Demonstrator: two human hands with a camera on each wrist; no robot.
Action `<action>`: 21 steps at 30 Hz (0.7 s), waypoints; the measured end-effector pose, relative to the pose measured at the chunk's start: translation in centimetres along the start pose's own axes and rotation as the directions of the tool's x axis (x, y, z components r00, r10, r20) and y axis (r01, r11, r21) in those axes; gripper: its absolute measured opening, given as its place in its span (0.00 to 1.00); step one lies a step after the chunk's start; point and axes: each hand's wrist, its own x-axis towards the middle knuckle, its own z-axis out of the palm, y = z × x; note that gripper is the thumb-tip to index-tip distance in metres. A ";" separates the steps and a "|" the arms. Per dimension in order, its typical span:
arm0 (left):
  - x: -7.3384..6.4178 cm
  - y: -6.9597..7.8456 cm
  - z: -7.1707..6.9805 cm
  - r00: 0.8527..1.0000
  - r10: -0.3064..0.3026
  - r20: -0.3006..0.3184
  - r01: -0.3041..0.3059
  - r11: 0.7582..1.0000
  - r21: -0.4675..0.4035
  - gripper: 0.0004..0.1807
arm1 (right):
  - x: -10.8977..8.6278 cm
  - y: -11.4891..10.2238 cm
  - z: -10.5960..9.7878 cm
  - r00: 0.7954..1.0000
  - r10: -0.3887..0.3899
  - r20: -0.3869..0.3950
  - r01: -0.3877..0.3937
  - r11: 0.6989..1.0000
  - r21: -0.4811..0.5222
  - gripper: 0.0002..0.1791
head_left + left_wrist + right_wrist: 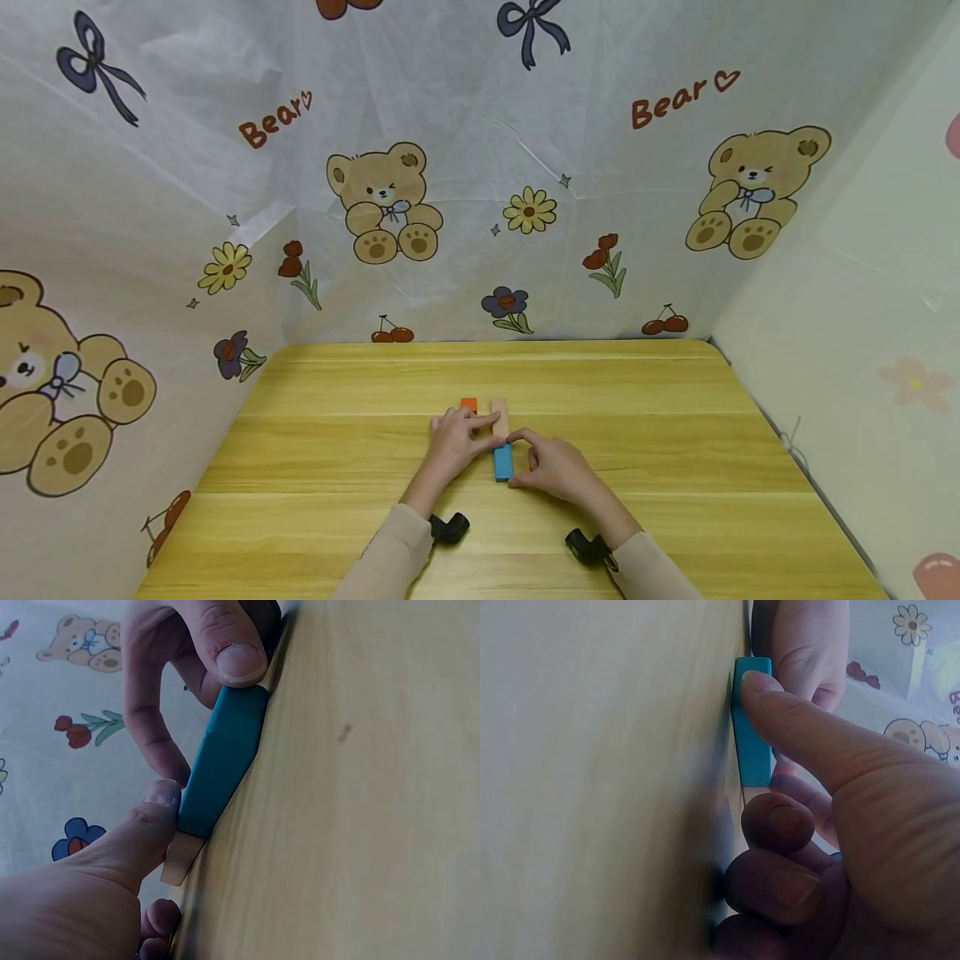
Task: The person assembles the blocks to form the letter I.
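Head view shows both my hands meeting near the middle of the yellow wooden bench (360, 533), working on a short line of small wooden blocks. My left hand (453, 442) lies over the far part of the line, its fingers bent across the blocks; an orange block (468, 404) peeks out just beyond the knuckles, and a plain wood-coloured block (499, 417) lies beside it, running toward me. My right hand (555, 467) is at the near end, fingers (525, 435) curled against the blue block (502, 461), which lies flat on the bench in line with the plain one.

The left wrist view puts it closer: my left thumb presses the blue block's (221, 765) side where it meets the plain block (180, 862), while the right thumb and a finger hold its other end. From the right wrist view, my right thumb lies along the blue block (751, 727), with the other fingers (776, 825) curled beneath.

I judge the blue block is already down and nearly butted end to end with the plain block; what seems left is squaring it up and letting go. I cannot tell whether the orange block touches the others, since my left hand hides that joint.

The bear-print sheet (480, 167) hangs all around.
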 end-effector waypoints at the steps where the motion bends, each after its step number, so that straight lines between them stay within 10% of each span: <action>1: 0.0 0.0 0.0 1.000 -0.001 0.001 0.001 1.000 0.003 0.28 | 0.0 0.0 0.0 1.000 -0.002 0.000 0.002 1.000 -0.001 0.33; 21: -0.2 0.1 0.0 1.000 0.024 -0.018 -0.024 1.000 -0.007 0.29 | 0.0 -0.2 -0.1 0.999 0.033 -0.017 -0.031 0.997 0.071 0.31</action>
